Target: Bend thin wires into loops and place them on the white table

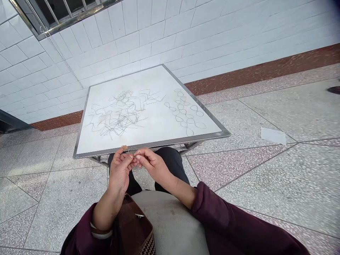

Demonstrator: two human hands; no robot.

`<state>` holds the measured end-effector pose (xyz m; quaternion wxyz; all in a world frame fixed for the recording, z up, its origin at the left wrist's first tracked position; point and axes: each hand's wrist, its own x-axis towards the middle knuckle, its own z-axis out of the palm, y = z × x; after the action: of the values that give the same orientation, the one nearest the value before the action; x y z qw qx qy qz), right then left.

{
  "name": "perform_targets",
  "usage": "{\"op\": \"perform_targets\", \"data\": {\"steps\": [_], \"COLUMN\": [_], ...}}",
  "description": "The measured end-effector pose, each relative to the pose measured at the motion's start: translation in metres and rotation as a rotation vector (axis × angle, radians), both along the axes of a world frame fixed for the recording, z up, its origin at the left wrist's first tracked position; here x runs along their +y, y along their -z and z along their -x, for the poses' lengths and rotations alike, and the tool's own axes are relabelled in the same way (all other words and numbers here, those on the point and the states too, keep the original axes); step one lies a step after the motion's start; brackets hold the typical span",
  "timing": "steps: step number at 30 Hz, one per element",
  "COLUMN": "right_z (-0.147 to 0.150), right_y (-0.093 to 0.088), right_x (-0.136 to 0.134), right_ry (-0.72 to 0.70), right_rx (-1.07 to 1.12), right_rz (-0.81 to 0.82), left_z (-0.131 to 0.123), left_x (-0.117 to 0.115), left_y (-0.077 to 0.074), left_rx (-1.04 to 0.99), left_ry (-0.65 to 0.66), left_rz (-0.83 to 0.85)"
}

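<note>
Both hands meet in front of the table's near edge, above my lap. My left hand (pixel 120 171) is closed, thumb and fingertips pinching a thin wire (pixel 129 151) of which only a short bit shows. Fingertip to fingertip with it, my right hand (pixel 157 167) is closed in a pinch on the same wire. On the white table (pixel 156 129) beyond, a loose tangle of bent thin wires (pixel 123 119) covers the left half. Toward the right side lie several wires shaped into double loops (pixel 182 110), some overlapping.
A metal rim (pixel 183 139) edges the table, which stands close to a white tiled wall (pixel 127 49). Below it my knees reach under the front edge. A white sheet (pixel 273 136) lies on the speckled floor at right, and a barred window (pixel 65 12) is at upper left.
</note>
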<state>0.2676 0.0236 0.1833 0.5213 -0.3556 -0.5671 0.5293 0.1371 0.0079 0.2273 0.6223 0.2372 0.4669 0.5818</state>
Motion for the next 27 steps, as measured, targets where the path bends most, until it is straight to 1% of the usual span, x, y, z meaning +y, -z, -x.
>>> {"op": "perform_targets", "data": {"steps": [8, 12, 18, 23, 27], "right_z": [-0.0016, -0.0023, -0.0028, -0.0026, -0.0022], "right_y": [-0.0058, -0.0057, -0.0038, -0.0007, 0.0025], "right_x": [0.0012, 0.0014, 0.0015, -0.0005, -0.0011], "right_ry": [-0.029, -0.018, -0.022, 0.009, 0.018], "right_rx": [-0.016, -0.036, -0.035, -0.056, -0.09], "right_rz": [0.097, 0.121, 0.083, 0.019, -0.005], "left_z": [-0.001, -0.0012, -0.0022, -0.0021, -0.0041], "left_x": [0.0011, 0.0014, 0.0018, 0.0016, 0.0007], "left_y": [0.0034, 0.004, 0.0015, 0.0043, 0.0037], "left_rx": [0.006, 0.014, 0.046, 0.056, 0.076], "left_ry": [-0.019, -0.018, -0.029, -0.001, -0.001], "left_rz": [-0.004, 0.01, 0.047, 0.092, 0.08]}}
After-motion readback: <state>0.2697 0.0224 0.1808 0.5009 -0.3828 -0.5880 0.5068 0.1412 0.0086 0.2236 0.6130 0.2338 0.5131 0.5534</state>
